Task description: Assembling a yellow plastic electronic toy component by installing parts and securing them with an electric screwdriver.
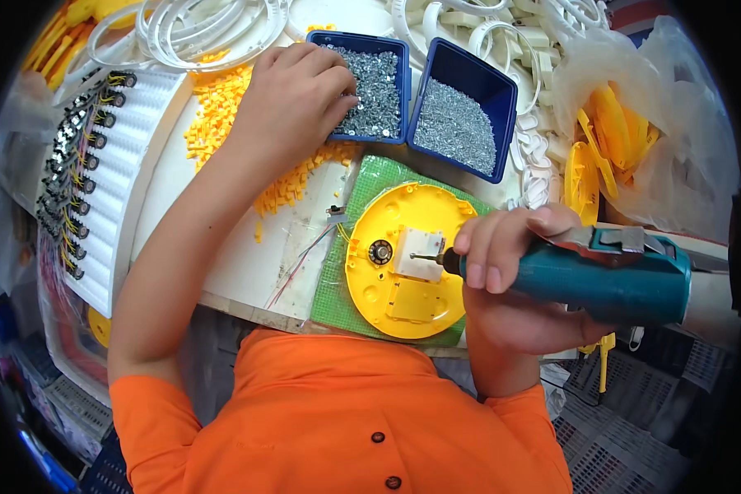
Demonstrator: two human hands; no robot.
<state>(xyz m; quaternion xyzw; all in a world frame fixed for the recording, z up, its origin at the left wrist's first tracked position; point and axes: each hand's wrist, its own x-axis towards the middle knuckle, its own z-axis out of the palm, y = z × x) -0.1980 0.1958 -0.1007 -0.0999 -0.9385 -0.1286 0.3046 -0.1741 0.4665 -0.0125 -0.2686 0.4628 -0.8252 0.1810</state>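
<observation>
My right hand (510,255) is wrapped round a teal electric screwdriver (609,280), held sideways with its bit pointing left. The bit's tip is over a white box-shaped part (421,251) inside a round yellow plastic housing (366,284); whether it touches cannot be made out. A small round speaker (379,252) sits beside the white part. At the far side my left hand (300,95) rests over the left edge of a blue bin of small shiny metal pieces (375,90). Its fingers are curled together, and anything pinched in them is hidden.
A second blue bin holds small screws (457,128). Under the housing lies a green mat (333,284). Small yellow pieces (284,185) are heaped left of it, near a white ridged tray (132,156) with wired parts. White rings (198,33) and a bag of yellow parts (613,132) stand farther out.
</observation>
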